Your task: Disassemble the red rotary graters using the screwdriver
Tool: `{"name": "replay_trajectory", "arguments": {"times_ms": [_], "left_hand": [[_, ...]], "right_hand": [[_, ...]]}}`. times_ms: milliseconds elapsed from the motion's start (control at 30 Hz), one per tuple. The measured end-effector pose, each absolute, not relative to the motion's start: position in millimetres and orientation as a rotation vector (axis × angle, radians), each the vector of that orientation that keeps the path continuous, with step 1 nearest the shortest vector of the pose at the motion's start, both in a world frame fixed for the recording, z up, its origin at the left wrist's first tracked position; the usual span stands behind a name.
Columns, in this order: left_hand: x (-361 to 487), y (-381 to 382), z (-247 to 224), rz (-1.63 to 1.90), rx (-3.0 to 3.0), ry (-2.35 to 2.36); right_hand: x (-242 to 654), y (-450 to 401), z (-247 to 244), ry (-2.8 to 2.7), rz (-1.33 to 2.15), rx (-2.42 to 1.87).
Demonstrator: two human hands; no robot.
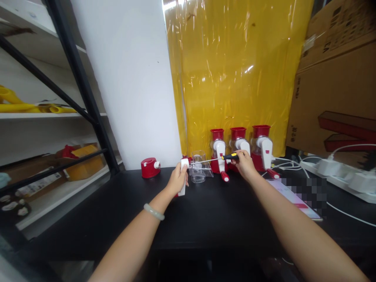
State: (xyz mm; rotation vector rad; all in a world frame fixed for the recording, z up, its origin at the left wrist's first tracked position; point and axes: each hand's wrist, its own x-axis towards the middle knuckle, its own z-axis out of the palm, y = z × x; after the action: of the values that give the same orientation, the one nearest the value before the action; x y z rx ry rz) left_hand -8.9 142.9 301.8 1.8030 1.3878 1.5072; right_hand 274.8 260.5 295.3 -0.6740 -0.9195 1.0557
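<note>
My left hand [177,179] is closed around a white crank handle [182,188], held upright above the black table. In my right hand [245,162] is a screwdriver [230,156] with a black and yellow grip. Its metal shaft points left, and the tip meets or nearly meets the top of the crank handle; the exact contact is too small to tell. Just behind the shaft stands a clear plastic housing [198,177]. A red round base [150,168] with a white knob sits left of my left hand.
Three red and white rotary graters [262,150] stand in a row at the back right. A tablet [293,197], white cables and a power strip [346,176] lie on the right of the black table [123,211]. A large cardboard box [331,86] rises behind; shelving [100,121] stands left.
</note>
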Motion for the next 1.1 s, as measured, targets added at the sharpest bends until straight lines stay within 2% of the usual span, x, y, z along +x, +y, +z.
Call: {"name": "replay_trajectory", "arguments": {"times_ms": [400,800,1100], "left_hand": [[-9,144,301,1.498,1.818,1.393],[-10,144,302,1.521,1.809,1.394],[-7,143,302,1.524,1.762,1.361]], "right_hand": [[277,253,303,-0.875,1.133,-0.573],[280,258,293,-1.052,0.843,-0.840],[276,259,296,-0.928,1.010,-0.687]]}}
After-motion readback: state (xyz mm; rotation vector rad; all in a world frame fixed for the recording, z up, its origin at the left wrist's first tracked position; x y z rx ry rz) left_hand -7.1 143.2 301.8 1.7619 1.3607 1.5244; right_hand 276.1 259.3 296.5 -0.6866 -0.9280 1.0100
